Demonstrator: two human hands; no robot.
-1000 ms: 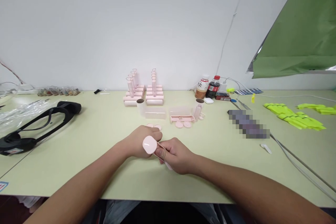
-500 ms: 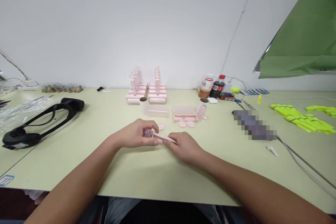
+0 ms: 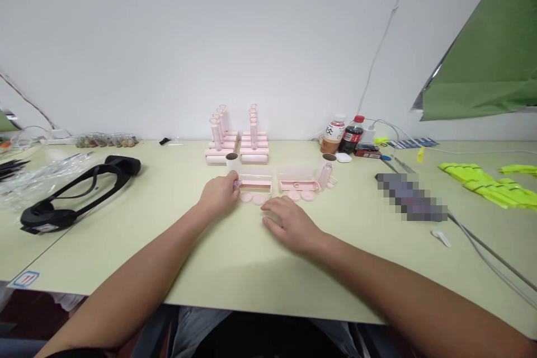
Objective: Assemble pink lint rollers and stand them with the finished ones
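Note:
My left hand (image 3: 220,194) is closed around a small clear pinkish bottle (image 3: 238,183), mostly hidden by the fingers, beside the left pink tray (image 3: 257,193). My right hand (image 3: 290,225) hovers or rests low over the table, fingers apart and holding nothing. It is nearest to a round pink disc (image 3: 259,199), with another pink disc (image 3: 245,197) beside that. A second pink tray (image 3: 298,186) lies to the right with two round discs (image 3: 301,196) in front. Next to it stands a clear pinkish bottle (image 3: 325,177).
Pink cylinders with upright tubes (image 3: 254,148) stand in two rows by the wall. Two cardboard-lined tubes (image 3: 232,163) flank the trays. Drink bottles (image 3: 351,135), a blurred dark object (image 3: 409,197) and cables are on the right; a black headset (image 3: 79,190) lies left.
The pink tray has left my right hand and lies on the table behind the discs. My left hand has moved forward and left with the bottle; my right hand has opened.

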